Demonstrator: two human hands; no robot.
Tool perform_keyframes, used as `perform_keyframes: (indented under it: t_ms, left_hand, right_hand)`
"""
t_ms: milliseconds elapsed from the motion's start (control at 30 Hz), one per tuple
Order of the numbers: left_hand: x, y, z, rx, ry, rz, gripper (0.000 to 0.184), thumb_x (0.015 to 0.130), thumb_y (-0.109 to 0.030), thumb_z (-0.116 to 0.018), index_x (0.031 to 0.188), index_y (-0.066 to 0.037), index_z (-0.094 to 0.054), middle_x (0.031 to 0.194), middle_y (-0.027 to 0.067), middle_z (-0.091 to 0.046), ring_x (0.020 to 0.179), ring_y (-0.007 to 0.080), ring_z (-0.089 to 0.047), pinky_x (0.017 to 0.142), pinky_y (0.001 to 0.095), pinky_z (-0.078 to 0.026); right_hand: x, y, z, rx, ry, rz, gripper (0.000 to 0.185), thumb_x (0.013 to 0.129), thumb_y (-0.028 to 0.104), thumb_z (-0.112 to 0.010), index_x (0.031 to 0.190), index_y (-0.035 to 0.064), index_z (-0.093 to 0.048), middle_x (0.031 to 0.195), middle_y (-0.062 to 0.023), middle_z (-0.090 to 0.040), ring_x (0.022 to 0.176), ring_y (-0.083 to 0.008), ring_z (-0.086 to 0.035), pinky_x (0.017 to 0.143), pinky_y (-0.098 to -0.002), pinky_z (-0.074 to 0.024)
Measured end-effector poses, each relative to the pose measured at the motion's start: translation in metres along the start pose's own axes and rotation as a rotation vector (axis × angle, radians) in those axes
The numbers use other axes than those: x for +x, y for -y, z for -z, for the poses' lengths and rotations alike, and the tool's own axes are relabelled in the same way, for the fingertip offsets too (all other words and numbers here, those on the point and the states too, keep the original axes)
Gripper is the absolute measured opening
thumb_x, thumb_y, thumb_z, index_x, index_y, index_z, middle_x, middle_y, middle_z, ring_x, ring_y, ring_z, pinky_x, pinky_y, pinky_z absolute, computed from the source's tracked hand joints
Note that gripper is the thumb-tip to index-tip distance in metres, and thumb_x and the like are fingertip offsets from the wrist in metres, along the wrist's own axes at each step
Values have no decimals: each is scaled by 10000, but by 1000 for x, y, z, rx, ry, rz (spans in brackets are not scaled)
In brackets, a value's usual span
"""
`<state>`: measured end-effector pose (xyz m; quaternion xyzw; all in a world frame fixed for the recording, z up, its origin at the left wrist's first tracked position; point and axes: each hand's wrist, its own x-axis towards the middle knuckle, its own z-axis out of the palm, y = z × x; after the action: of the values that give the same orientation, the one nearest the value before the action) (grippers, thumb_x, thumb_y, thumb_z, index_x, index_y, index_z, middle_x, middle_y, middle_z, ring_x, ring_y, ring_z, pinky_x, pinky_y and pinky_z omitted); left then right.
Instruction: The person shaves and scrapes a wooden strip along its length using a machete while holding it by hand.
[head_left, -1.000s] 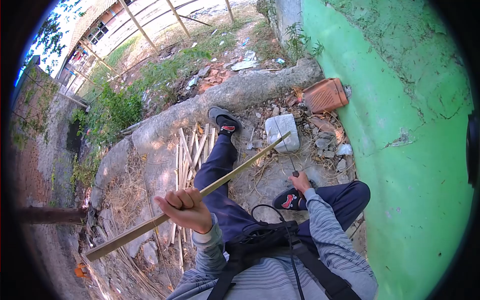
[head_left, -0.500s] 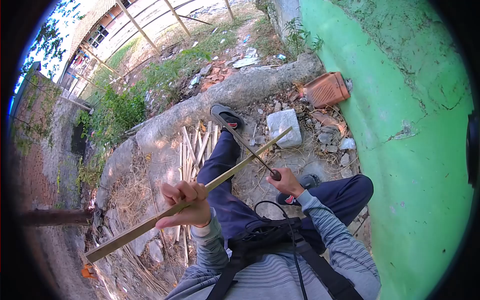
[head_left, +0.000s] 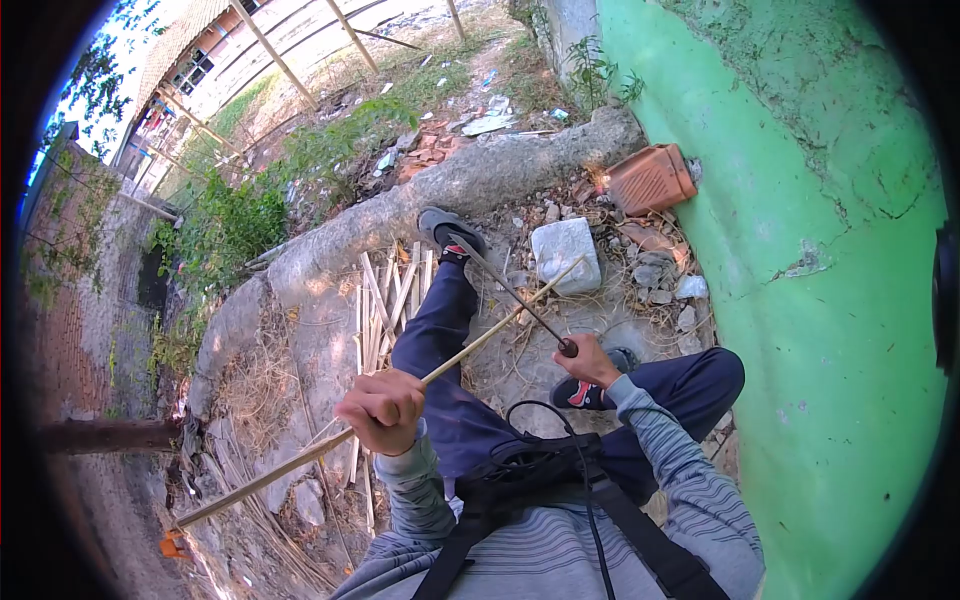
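Left hand with fingers closed in a fist round a long bamboo strip, which runs slantwise across the seated person's lap, its far end over the white block and its near end low at the left. Right hand with fingers wrapped on the dark handle of a long, thin knife, blade pointing toward the shoe on the outstretched leg and crossing the strip in view, contact uncertain. Pile of cut strips on the ground beside that leg; orange crate against the green wall.
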<state>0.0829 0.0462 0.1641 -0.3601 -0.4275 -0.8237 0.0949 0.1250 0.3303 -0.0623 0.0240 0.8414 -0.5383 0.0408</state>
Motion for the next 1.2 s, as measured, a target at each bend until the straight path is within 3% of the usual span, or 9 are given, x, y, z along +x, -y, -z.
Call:
perform_keyframes:
  t_ms: [300, 333, 400, 567, 633, 767, 967, 1000, 1200]
  left_hand:
    - [0, -1, 4, -4, 5, 9, 662, 1131, -511, -212, 554, -190, -173, 419, -50, -195, 301, 83, -165, 335, 267, -109]
    - [0, -1, 3, 10, 24, 8, 660, 1132, -507, -212, 555, -190, -171, 418, -51, -195, 298, 82, -168, 333, 264, -107]
    - [-2, -1, 2, 10, 17, 5, 658, 1132, -506, -208, 557, -189, -169, 418, -53, -194, 297, 81, -171, 333, 264, -107]
    - [-2, -1, -2, 33, 44, -7, 656, 1131, -509, -201, 560, -188, -165, 416, -55, -195, 292, 79, -179, 332, 262, -109]
    - [-5, -1, -1, 19, 63, 11, 688, 1124, -515, -224, 536, -164, -163, 403, -37, -228, 278, 103, -241, 316, 268, -163]
    - [0, -1, -2, -4, 84, 21, 690, 1125, -513, -218, 533, -165, -166, 401, -37, -229, 278, 103, -235, 317, 268, -163]
    - [-7, -1, 6, -14, 36, 5, 689, 1129, -507, -189, 529, -169, -172, 399, -37, -223, 280, 100, -218, 320, 272, -154]
    - [-8, -1, 7, -8, 32, 8, 688, 1129, -508, -188, 530, -170, -172, 399, -38, -221, 281, 100, -215, 321, 272, -152]
    - [-3, 3, 10, -10, 8, 3, 683, 1129, -511, -192, 535, -174, -170, 404, -42, -213, 284, 97, -209, 324, 270, -146]
  right_hand:
    - [-11, 36, -2, -8, 22, 34, 292, 839, 230, -736, 793, -40, -634, 640, -156, -578, 574, -243, -532, 595, -410, -435]
    - [-10, 25, -3, -10, 24, 33, 292, 839, 230, -736, 793, -40, -634, 640, -156, -578, 574, -243, -532, 595, -410, -435]
    - [-1, -14, -8, -28, -36, -75, 274, 840, 229, -705, 821, -40, -650, 667, -204, -613, 616, -363, -601, 628, -443, -466]
    - [14, -53, -7, -47, -120, -112, 288, 830, 244, -709, 815, -38, -652, 680, -203, -621, 632, -342, -627, 634, -442, -470]
    - [3, -24, -8, -43, -71, -83, 290, 828, 245, -713, 816, -38, -654, 680, -204, -622, 633, -341, -629, 640, -441, -474]
    - [-1, 5, -2, -55, 32, -49, 289, 825, 251, -722, 820, -32, -661, 674, -203, -622, 632, -340, -629, 657, -437, -487]
    - [33, -106, -16, -75, -206, -222, 290, 817, 261, -735, 831, -23, -682, 727, -204, -666, 695, -336, -671, 683, -422, -505]
    - [36, -101, -12, -134, -220, -253, 293, 820, 268, -750, 829, -16, -679, 712, -183, -656, 684, -303, -663, 679, -400, -502]
    - [19, -57, -11, -53, -108, -117, 299, 800, 261, -743, 815, -30, -673, 736, -211, -654, 679, -356, -643, 693, -454, -497]
